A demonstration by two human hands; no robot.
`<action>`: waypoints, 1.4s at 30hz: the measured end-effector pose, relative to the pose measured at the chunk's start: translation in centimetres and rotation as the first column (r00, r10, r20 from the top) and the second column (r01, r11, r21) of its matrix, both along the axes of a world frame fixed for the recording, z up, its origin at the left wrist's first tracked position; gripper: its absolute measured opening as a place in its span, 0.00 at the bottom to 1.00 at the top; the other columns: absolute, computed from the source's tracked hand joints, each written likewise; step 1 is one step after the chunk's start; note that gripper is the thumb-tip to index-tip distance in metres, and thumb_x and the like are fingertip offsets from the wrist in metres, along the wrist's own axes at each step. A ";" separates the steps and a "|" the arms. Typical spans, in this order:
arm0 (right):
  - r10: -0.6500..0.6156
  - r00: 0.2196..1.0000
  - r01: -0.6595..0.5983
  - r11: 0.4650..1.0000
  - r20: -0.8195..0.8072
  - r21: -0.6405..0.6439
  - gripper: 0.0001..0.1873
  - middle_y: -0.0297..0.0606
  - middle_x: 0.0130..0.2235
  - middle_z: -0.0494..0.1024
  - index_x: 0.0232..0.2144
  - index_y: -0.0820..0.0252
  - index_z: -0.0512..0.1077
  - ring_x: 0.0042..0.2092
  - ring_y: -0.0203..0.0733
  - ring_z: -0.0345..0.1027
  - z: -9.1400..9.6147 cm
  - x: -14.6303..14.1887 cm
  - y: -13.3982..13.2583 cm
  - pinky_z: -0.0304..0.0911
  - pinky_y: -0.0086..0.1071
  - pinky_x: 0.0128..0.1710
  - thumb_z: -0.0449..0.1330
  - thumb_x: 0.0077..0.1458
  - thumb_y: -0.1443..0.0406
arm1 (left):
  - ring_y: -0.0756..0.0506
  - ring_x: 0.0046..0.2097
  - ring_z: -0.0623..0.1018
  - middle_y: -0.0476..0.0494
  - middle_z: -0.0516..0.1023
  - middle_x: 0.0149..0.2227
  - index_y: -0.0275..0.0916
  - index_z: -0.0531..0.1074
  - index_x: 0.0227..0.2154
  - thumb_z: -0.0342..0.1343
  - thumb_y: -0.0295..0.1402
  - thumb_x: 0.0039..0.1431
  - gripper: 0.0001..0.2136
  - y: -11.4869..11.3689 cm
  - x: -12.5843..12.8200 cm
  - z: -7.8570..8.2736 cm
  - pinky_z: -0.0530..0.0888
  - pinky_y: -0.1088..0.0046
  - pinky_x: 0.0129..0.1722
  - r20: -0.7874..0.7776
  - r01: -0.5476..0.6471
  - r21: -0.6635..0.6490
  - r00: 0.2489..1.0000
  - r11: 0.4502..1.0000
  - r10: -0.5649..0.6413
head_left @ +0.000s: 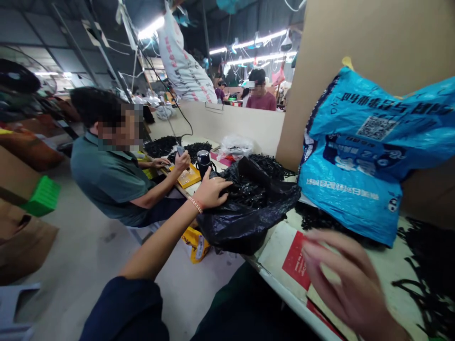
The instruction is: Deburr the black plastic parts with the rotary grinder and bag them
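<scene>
Black plastic bag (245, 218) on counter (387, 265) edge, left hand (213, 189) spread flat upon it, right hand (341, 279) blurred, fingers loose, empty, near blue sack (369, 151) bearing QR code, lettering illegible.

Long fluorescent tubes (249, 42) under the dark roof gave the light, burnt out to white streaks with some glare, and the table (394, 274) below was evenly, fairly brightly lit, with only soft shadow beneath the black bag (241, 227). The right hand (341, 284), close to the lens, was smeared by motion blur, while the left hand (211, 192) was sharp. The wide lens bent and stretched straight lines towards the edges, most at the corners.
</scene>
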State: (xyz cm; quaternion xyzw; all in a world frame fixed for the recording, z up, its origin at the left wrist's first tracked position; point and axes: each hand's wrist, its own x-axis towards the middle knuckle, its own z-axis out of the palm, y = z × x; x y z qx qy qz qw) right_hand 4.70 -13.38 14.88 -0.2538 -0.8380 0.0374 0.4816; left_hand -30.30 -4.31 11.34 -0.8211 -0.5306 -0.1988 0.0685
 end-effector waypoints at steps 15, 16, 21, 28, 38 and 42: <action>-0.055 0.880 0.222 0.926 0.471 -0.307 0.25 0.44 0.56 0.71 0.60 0.56 0.61 0.53 0.49 0.70 -4.2 -13.9 17.5 0.66 0.42 0.51 0.53 0.60 0.63 | 0.47 0.42 0.75 0.48 0.77 0.39 0.41 0.71 0.39 0.46 0.33 0.66 0.09 1.1 -3.8 0.5 0.53 0.52 0.63 0.323 0.047 -0.013 0.946 0.999 -0.040; -0.051 0.912 0.201 0.921 0.406 -0.334 0.26 0.43 0.56 0.72 0.61 0.56 0.60 0.52 0.48 0.70 -4.0 -13.3 17.8 0.66 0.41 0.51 0.53 0.61 0.62 | 0.47 0.41 0.75 0.47 0.77 0.38 0.41 0.70 0.38 0.46 0.34 0.66 0.08 1.2 -3.8 0.4 0.57 0.54 0.62 0.404 0.031 0.006 0.914 0.999 -0.031; 0.063 0.834 0.128 0.944 0.548 -0.303 0.28 0.43 0.53 0.74 0.62 0.55 0.59 0.51 0.48 0.69 -3.4 -12.3 17.7 0.65 0.43 0.52 0.53 0.61 0.61 | 0.47 0.39 0.76 0.44 0.77 0.34 0.39 0.66 0.41 0.47 0.40 0.67 0.10 2.0 -3.3 0.5 0.71 0.68 0.47 0.885 -0.009 0.116 0.455 0.993 -0.099; -0.156 0.690 0.233 0.972 0.706 -0.013 0.27 0.50 0.57 0.70 0.58 0.62 0.66 0.58 0.55 0.62 -3.8 -15.5 14.7 0.53 0.51 0.61 0.54 0.61 0.55 | 0.47 0.39 0.78 0.45 0.77 0.35 0.40 0.66 0.40 0.54 0.44 0.63 0.13 3.0 -2.2 2.0 0.73 0.72 0.42 0.960 0.035 0.179 0.212 0.983 -0.182; -0.137 0.613 0.385 0.912 0.778 -0.143 0.32 0.45 0.68 0.52 0.65 0.56 0.53 0.67 0.57 0.45 -7.3 -17.8 17.3 0.52 0.48 0.62 0.43 0.64 0.50 | 0.46 0.42 0.78 0.46 0.78 0.35 0.40 0.66 0.38 0.56 0.45 0.60 0.14 5.2 -0.6 3.0 0.73 0.70 0.45 0.963 0.098 0.247 0.089 0.964 -0.256; -0.076 0.606 0.347 0.921 0.791 -0.178 0.41 0.44 0.69 0.46 0.67 0.57 0.48 0.69 0.58 0.36 -7.6 -17.9 17.8 0.46 0.50 0.64 0.42 0.60 0.42 | 0.47 0.39 0.78 0.46 0.78 0.34 0.39 0.67 0.38 0.57 0.45 0.59 0.14 4.8 -0.7 2.7 0.73 0.71 0.43 0.972 0.176 0.183 0.112 0.967 -0.204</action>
